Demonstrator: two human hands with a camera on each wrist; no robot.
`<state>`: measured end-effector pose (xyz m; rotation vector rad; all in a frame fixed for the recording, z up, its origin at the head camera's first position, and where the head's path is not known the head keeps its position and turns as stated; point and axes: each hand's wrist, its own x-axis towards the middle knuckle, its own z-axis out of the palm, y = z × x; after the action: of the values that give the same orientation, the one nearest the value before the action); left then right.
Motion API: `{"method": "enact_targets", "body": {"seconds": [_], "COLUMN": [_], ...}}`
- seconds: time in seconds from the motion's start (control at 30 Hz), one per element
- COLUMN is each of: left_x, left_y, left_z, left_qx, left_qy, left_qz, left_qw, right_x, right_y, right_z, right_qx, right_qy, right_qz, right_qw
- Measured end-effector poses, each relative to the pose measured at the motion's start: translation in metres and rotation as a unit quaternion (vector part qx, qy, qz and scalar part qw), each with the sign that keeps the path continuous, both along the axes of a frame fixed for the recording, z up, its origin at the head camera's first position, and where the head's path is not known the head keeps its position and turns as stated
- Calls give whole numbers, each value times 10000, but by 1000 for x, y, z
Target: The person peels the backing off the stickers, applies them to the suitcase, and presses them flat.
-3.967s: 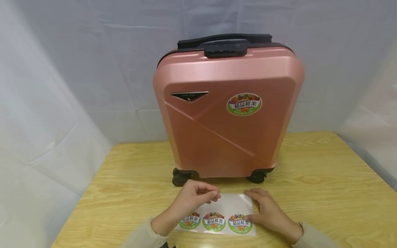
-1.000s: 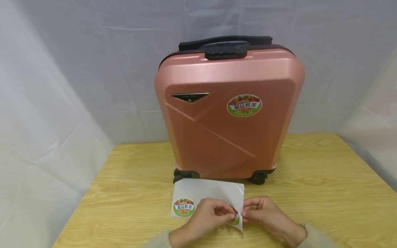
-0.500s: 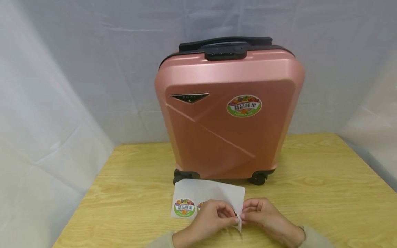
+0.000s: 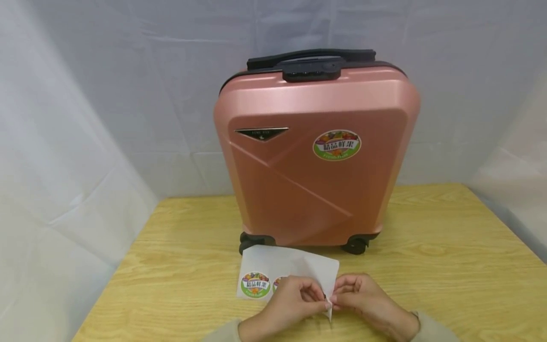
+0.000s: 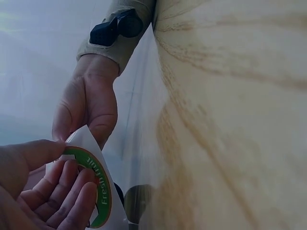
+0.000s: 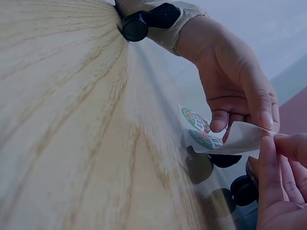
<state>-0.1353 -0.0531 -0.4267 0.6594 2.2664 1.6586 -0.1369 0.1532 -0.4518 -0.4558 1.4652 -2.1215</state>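
Observation:
A white sticker sheet lies in front of the suitcase, its right part raised and bent. Round fruit stickers are on it, with one sticker showing whole at the left. My left hand pinches the sheet by the rightmost sticker, covering most of that sticker in the head view. Thumb and forefinger of my right hand pinch the sheet's right edge. The fingertips of both hands meet there, as the right wrist view also shows. Another round sticker sits on the suitcase's front.
A pink hard-shell suitcase stands upright behind the hands on black wheels. It has a black handle and a triangular badge. Under everything is a wood-grain table, with white cloth hanging around it.
Four seconds ago the sheet lay flat with its stickers visible. Since then the left hand has moved right to its edge and the sheet's right part is raised. Over the last half second little differs.

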Motion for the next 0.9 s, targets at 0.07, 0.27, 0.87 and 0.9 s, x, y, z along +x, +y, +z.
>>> {"method": "enact_targets", "body": {"seconds": [0.07,0.27,0.87,0.9], "left_x": [0,1,3,3], "left_y": [0,0,-1,-1], "left_z": [0,-1,1,2], "left_qx": [6,-62,-82,-72], "left_qy": [19,55,61,102], "left_qz": [-14,-3,-13,-14], "left_qw": [10000,10000,9999,9999], "right_x": [0,0,2,2], "right_y": [0,0,0,1], "right_z": [0,1,3,3], "right_qx": [22,94,246,236], "right_qy": [-8,-92,-186,-202], "right_qz": [-12,-40,-183,-199], "right_qw": [10000,9999,9994,9993]}}
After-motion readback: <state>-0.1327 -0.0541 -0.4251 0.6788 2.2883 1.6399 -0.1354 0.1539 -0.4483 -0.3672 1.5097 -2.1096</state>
